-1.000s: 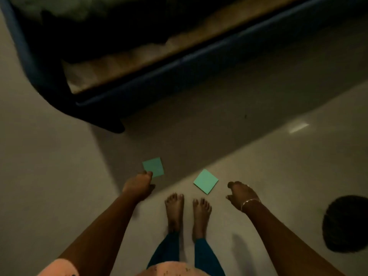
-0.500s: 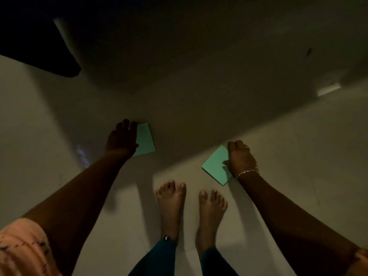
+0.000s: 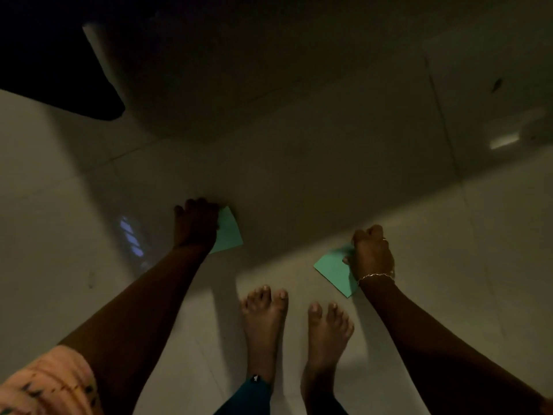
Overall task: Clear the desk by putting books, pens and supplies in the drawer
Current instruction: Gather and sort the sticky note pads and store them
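Observation:
Two green paper squares lie on the pale tiled floor in dim light. My left hand reaches down over the left green square, with its fingers curled over that square's left edge. On the right green square, my right hand, which wears a thin bracelet, pinches the upper right corner. Both squares look flat on the floor. The hands hide part of each square.
My bare feet stand between the two squares, just below them. A dark piece of furniture fills the top left corner and casts a wide shadow over the floor. A small dark speck lies far right.
I have bent lower and the view has tipped down, losing the bed. Both hands came down from above the floor onto the green squares and curled their fingers on them.

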Demonstrator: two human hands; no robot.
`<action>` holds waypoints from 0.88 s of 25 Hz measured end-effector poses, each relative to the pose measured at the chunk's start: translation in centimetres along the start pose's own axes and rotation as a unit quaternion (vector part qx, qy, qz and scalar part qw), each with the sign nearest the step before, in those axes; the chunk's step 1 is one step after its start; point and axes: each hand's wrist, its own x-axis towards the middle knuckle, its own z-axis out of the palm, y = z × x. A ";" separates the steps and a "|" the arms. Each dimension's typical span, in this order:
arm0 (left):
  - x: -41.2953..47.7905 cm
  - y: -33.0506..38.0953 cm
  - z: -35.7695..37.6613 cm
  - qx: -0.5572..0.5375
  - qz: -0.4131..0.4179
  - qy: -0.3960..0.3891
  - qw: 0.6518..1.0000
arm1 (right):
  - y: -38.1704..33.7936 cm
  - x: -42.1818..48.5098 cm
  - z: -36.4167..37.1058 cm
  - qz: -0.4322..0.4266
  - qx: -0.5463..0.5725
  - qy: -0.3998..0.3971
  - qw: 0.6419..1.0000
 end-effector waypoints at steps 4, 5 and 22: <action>-3.7 -0.6 -0.6 -0.098 0.036 0.066 0.992 | -0.4 -2.5 -1.7 -0.059 -0.025 0.036 0.997; -5.4 -1.0 -1.2 -0.141 0.033 0.060 0.988 | -0.4 -3.7 -2.7 -0.071 -0.012 0.052 0.996; -42.5 -12.3 -32.7 -0.423 -0.110 0.193 0.879 | -10.3 -36.8 -41.0 -0.286 -0.014 0.388 0.876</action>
